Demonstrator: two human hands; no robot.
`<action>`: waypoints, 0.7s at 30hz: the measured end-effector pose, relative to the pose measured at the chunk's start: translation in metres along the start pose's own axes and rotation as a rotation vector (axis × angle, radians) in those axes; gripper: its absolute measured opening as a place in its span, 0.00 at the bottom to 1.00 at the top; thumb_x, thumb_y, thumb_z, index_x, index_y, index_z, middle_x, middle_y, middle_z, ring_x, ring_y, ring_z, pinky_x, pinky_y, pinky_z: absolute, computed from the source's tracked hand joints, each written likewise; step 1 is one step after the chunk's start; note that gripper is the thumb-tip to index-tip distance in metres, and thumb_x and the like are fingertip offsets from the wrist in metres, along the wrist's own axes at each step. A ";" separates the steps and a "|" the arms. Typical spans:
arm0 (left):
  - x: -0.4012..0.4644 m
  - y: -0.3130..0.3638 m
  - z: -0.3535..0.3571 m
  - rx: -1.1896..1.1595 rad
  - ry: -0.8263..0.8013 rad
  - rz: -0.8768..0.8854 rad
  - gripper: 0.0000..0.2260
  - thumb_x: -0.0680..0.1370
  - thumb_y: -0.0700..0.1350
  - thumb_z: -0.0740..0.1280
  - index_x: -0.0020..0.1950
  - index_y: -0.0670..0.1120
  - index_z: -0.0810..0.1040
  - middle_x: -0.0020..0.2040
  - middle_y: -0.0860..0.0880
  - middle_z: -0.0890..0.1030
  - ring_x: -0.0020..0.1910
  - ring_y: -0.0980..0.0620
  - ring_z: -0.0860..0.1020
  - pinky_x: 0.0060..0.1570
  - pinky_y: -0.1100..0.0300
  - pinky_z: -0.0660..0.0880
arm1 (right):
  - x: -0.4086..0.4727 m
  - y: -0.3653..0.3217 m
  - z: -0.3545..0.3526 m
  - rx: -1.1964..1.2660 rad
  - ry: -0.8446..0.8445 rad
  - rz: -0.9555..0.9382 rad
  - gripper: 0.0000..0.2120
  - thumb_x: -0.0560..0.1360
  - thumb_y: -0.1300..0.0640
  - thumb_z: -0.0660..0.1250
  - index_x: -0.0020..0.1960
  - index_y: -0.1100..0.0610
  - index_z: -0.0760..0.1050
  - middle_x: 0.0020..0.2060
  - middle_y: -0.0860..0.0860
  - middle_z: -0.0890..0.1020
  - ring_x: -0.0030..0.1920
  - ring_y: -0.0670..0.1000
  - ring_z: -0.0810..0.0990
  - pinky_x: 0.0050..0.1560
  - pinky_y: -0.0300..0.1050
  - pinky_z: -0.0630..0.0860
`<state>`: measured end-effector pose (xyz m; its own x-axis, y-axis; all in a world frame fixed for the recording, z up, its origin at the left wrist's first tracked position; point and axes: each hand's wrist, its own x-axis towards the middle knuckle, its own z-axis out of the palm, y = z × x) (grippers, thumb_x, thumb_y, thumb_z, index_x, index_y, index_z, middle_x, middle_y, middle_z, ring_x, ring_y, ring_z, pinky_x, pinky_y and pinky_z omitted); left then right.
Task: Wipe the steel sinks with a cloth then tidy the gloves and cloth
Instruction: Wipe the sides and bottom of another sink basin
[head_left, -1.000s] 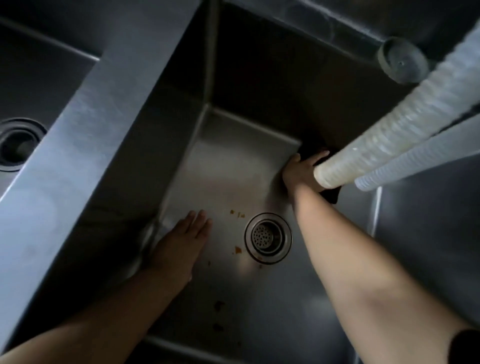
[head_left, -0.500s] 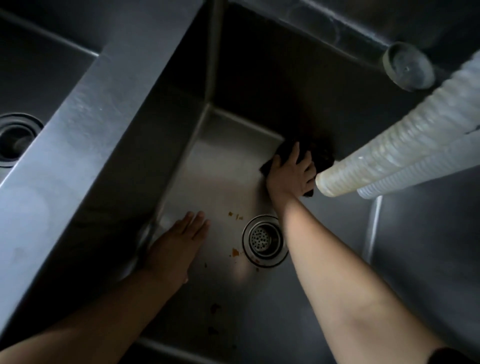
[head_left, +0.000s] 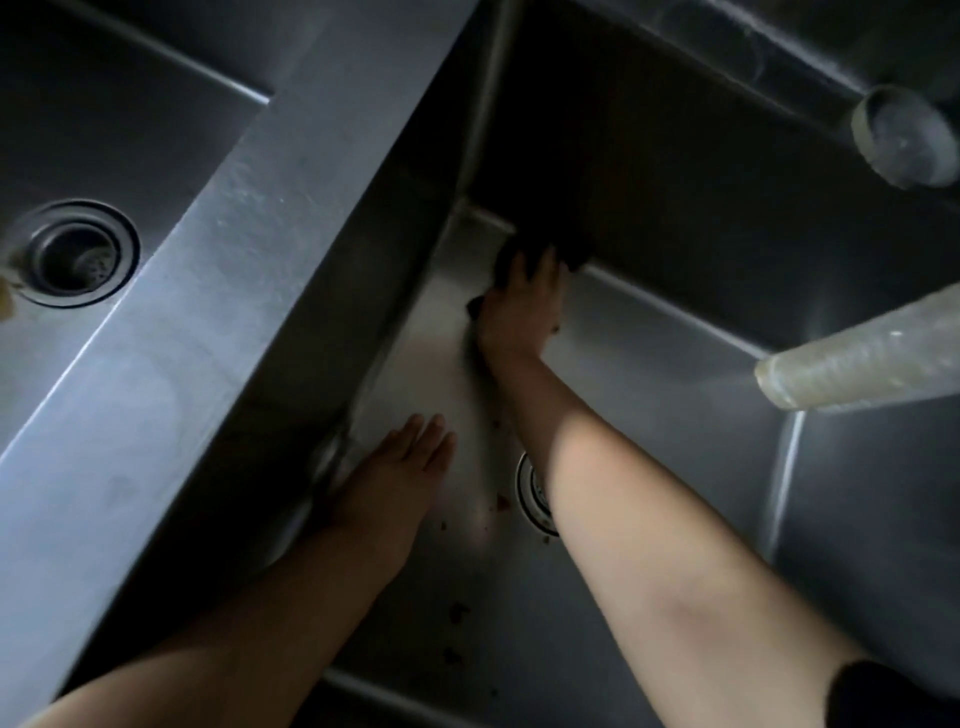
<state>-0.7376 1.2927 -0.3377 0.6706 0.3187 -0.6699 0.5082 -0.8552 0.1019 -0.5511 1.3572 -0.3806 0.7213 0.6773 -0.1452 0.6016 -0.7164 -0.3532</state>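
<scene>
I look down into a deep steel sink (head_left: 675, 332). My right hand (head_left: 524, 306) presses a dark cloth (head_left: 511, 262) flat against the sink floor at the far wall, near the back left corner; most of the cloth is hidden under the hand and in shadow. My left hand (head_left: 410, 462) rests flat, fingers straight, on the sink floor beside the left wall. The round drain strainer (head_left: 530, 493) lies between my arms, half covered by my right forearm. Small brown crumbs (head_left: 457, 613) dot the floor near the drain.
A second sink with its own drain (head_left: 78, 254) lies to the left, past a wide steel divider (head_left: 218, 291). A ribbed pale hose (head_left: 857, 364) hangs in from the right. A round knob (head_left: 906, 137) sits on the back rim, upper right.
My right hand has slid the cloth leftward along the far edge of the sink floor, from under the hose toward the back left corner. My left hand has stayed in place.
</scene>
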 end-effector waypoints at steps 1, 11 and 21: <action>0.000 0.000 0.001 0.005 0.004 0.000 0.35 0.79 0.40 0.58 0.75 0.41 0.35 0.77 0.43 0.36 0.76 0.43 0.38 0.74 0.53 0.40 | -0.002 -0.015 0.006 -0.034 -0.042 -0.147 0.32 0.74 0.52 0.64 0.75 0.58 0.58 0.75 0.63 0.53 0.75 0.63 0.49 0.73 0.51 0.44; -0.002 0.000 -0.006 0.042 -0.077 0.000 0.51 0.72 0.51 0.70 0.74 0.44 0.31 0.76 0.45 0.33 0.75 0.45 0.37 0.73 0.55 0.39 | -0.036 0.067 -0.029 -0.143 -0.144 -0.314 0.34 0.72 0.54 0.63 0.75 0.57 0.57 0.75 0.59 0.56 0.75 0.61 0.50 0.74 0.48 0.47; -0.007 0.003 -0.010 0.057 -0.092 -0.010 0.50 0.72 0.50 0.71 0.75 0.43 0.32 0.76 0.44 0.34 0.76 0.43 0.38 0.74 0.53 0.42 | -0.104 0.247 -0.089 -0.337 0.066 0.397 0.26 0.78 0.58 0.56 0.75 0.61 0.57 0.76 0.60 0.51 0.75 0.61 0.43 0.73 0.51 0.40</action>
<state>-0.7353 1.2918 -0.3250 0.6121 0.2910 -0.7353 0.4815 -0.8747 0.0546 -0.4469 1.0953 -0.3708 0.9298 0.3384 -0.1452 0.3467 -0.9373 0.0362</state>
